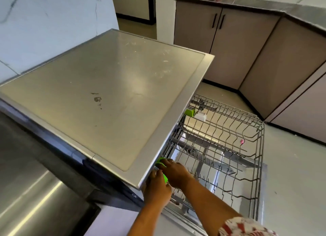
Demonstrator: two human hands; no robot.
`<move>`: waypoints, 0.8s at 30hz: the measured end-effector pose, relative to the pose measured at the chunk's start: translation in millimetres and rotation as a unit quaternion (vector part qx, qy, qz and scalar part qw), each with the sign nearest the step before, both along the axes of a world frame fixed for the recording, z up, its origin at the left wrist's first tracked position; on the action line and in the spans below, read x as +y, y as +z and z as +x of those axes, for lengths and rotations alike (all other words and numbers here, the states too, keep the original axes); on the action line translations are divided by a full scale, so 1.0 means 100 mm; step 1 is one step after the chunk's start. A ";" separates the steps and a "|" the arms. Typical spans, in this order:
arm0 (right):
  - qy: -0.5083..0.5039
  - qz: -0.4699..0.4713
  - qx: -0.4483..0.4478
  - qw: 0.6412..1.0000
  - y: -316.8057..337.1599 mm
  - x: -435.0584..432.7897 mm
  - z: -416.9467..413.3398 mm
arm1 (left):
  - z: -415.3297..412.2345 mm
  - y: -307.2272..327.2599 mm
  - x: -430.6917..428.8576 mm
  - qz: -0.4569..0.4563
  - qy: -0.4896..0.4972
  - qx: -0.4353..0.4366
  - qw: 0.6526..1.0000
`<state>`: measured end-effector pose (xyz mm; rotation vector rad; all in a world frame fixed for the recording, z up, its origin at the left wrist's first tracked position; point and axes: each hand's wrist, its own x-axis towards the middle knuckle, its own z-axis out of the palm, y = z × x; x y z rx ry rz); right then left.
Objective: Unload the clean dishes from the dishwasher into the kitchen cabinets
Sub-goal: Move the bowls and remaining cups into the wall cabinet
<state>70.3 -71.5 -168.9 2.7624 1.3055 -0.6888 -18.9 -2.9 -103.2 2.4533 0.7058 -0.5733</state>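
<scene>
The dishwasher stands below me with a flat grey top. Its wire rack is pulled out to the right over the open door and shows no dishes. My left hand and my right hand meet at the rack's near left side, right under the edge of the dishwasher top. Both touch a bright green plastic piece, mostly hidden by the fingers. Whether either hand grips it is unclear. A second green piece sits at the rack's far side next to a small white part.
Beige lower cabinets with black handles stand at the back and run along the right under a dark countertop. A steel surface lies at lower left. A marble-look wall stands behind the dishwasher. Pale floor lies to the rack's right.
</scene>
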 end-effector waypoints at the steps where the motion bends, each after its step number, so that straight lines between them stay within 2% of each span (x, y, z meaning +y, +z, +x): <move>1: 0.008 -0.010 -0.009 1.000 -0.06 0.03 0.01 | 0.00 -0.02 0.01 0.022 -0.005 -0.005 1.000; 7: 0.060 -0.068 -0.046 0.995 -0.25 0.15 0.08 | 0.01 -0.06 0.01 0.101 -0.024 -0.022 0.994; 11: 0.067 -0.060 -0.059 0.994 -0.27 0.30 0.09 | 0.05 -0.12 0.08 0.111 -0.014 -0.034 0.993; 19: 0.021 -0.042 -0.062 0.997 -0.25 0.13 0.01 | -0.04 -0.15 0.09 0.084 -0.010 -0.055 0.995; 22: -0.044 -0.011 -0.063 0.997 -0.19 -0.06 -0.03 | -0.12 -0.10 0.06 0.082 -0.011 -0.057 0.995; 24: -0.052 -0.020 -0.063 0.996 -0.12 -0.10 -0.03 | -0.15 -0.07 0.07 0.080 -0.012 -0.051 0.995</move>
